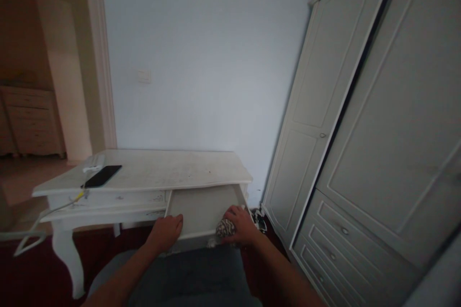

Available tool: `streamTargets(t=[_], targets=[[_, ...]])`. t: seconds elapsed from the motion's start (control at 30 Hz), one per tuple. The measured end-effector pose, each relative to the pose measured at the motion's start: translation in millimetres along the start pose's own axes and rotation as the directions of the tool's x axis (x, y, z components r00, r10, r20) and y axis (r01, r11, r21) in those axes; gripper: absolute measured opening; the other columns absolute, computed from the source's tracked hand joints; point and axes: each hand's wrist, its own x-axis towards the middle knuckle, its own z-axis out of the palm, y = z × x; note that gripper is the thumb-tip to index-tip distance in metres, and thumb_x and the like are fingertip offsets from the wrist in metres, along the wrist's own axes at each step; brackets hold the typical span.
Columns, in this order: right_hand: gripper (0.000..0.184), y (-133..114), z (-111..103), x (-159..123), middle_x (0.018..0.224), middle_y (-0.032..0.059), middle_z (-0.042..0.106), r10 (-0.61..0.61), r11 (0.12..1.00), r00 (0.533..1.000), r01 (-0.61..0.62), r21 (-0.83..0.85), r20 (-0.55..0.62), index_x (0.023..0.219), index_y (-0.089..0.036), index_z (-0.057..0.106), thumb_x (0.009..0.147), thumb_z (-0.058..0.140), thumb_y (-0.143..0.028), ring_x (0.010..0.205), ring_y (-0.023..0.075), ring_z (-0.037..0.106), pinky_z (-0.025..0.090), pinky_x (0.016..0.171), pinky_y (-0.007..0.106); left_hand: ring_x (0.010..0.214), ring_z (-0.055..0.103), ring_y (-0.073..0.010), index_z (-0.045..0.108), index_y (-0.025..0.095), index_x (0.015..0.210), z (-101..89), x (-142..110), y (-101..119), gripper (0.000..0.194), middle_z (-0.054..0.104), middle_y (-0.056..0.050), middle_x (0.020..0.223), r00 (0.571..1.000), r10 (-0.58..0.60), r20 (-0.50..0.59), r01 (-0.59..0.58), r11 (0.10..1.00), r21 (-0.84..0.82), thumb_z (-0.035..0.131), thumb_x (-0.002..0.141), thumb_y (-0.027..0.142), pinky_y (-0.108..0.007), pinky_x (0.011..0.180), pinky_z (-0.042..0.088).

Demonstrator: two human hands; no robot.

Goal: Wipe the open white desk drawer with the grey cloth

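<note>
The right drawer (201,208) of a white desk (173,168) is pulled out towards my lap, and its pale inside shows bare. My left hand (166,234) is closed over the drawer's front left corner, thumb lying along the edge. At the front right corner, my right hand (242,226) is wrapped round a bunched, brown-and-white patterned piece that looks like cloth (225,228). It sits against the drawer's front edge; its exact kind cannot be made out. Part of it is hidden by the fingers.
A dark phone (103,176) lies on the desk's left side, near a white cable (59,208) with a yellow part. A pale wardrobe (309,86) with drawers (334,244) stands close on the right. Black-and-white items (259,220) lie on the floor between desk and wardrobe.
</note>
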Motion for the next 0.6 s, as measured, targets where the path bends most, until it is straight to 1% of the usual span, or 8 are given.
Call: streamTargets(t=[0.1,0.2,0.27,0.3,0.37,0.4,0.47,0.6], targets=[[0.083,-37.3,30.4,22.3,0.124,0.008,0.061,-0.026,0.999,0.998,0.024,-0.039,-0.062,0.12,-0.029,0.067,0.058,0.083,-0.082,0.116,0.0333,0.052,0.041,0.101,0.049,0.103,0.073,-0.031,0.066,0.021,0.114,-1.2,-0.9,1.2,0.046,0.078,-0.015,0.106,1.0,-0.006,0.002,0.006,1.0,0.003,0.022,0.103,0.031,-0.045,0.09,0.049],[0.079,-80.0,65.0,46.9,0.129,0.0072,0.06,-0.12,0.992,0.977,0.112,-0.054,-0.175,0.123,-0.032,0.065,0.064,0.078,-0.084,0.118,0.0336,0.05,0.038,0.104,0.053,0.103,0.074,-0.0285,0.065,0.022,0.117,-1.5,-1.8,0.1,0.045,0.078,-0.012,0.107,1.0,0.003,0.009,-0.003,1.0,0.008,0.023,0.104,0.031,-0.043,0.09,0.05],[0.077,-97.6,81.6,56.9,0.134,0.0067,0.059,-0.175,0.984,0.955,0.164,-0.068,-0.24,0.126,-0.034,0.063,0.069,0.075,-0.083,0.121,0.034,0.048,0.037,0.106,0.054,0.105,0.073,-0.0264,0.063,0.022,0.12,-1.3,-2.3,-1.5,0.043,0.078,-0.011,0.109,1.0,0.015,0.014,-0.015,1.0,0.012,0.024,0.104,0.031,-0.041,0.091,0.05],[0.076,-100.8,86.4,58.5,0.135,0.0068,0.058,-0.202,0.979,0.944,0.187,-0.081,-0.261,0.127,-0.034,0.063,0.07,0.075,-0.082,0.122,0.034,0.048,0.037,0.106,0.054,0.106,0.073,-0.0258,0.063,0.022,0.121,-1.2,-2.4,-2.2,0.043,0.078,-0.011,0.11,1.0,0.02,0.014,-0.021,1.0,0.016,0.024,0.104,0.03,-0.04,0.092,0.05],[0.076,-95.3,88.3,54.1,0.137,0.0074,0.057,-0.257,0.965,0.925,0.234,-0.116,-0.279,0.128,-0.034,0.063,0.07,0.075,-0.081,0.121,0.034,0.047,0.037,0.106,0.054,0.106,0.073,-0.0259,0.063,0.022,0.12,-0.9,-2.2,-3.0,0.042,0.078,-0.011,0.11,1.0,0.026,0.013,-0.026,0.999,0.024,0.025,0.104,0.03,-0.04,0.092,0.049],[0.075,-87.2,85.7,48.2,0.136,0.008,0.057,-0.283,0.958,0.917,0.255,-0.135,-0.281,0.129,-0.034,0.063,0.071,0.076,-0.08,0.121,0.034,0.047,0.037,0.105,0.054,0.106,0.073,-0.0264,0.064,0.022,0.119,-0.8,-1.8,-3.2,0.042,0.077,-0.012,0.109,1.0,0.025,0.01,-0.025,0.999,0.027,0.025,0.104,0.03,-0.04,0.091,0.049],[0.073,-63.5,75.1,30.5,0.134,0.009,0.056,-0.311,0.948,0.905,0.272,-0.167,-0.291,0.13,-0.035,0.064,0.072,0.077,-0.077,0.119,0.0343,0.048,0.039,0.103,0.053,0.104,0.073,-0.0275,0.065,0.022,0.116,-0.4,-0.8,-3.2,0.043,0.077,-0.013,0.107,1.0,0.019,0.004,-0.019,0.999,0.031,0.025,0.104,0.03,-0.041,0.09,0.049],[0.067,-6.5,47.7,-14.5,0.129,0.0112,0.055,-0.257,0.954,0.9,0.179,-0.24,-0.352,0.128,-0.032,0.067,0.072,0.083,-0.066,0.116,0.0353,0.05,0.041,0.099,0.054,0.101,0.073,-0.0284,0.066,0.02,0.112,0.3,0.4,-3.8,0.045,0.077,-0.014,0.105,1.0,0.023,0.001,-0.023,0.999,0.022,0.023,0.104,0.03,-0.041,0.088,0.049]])
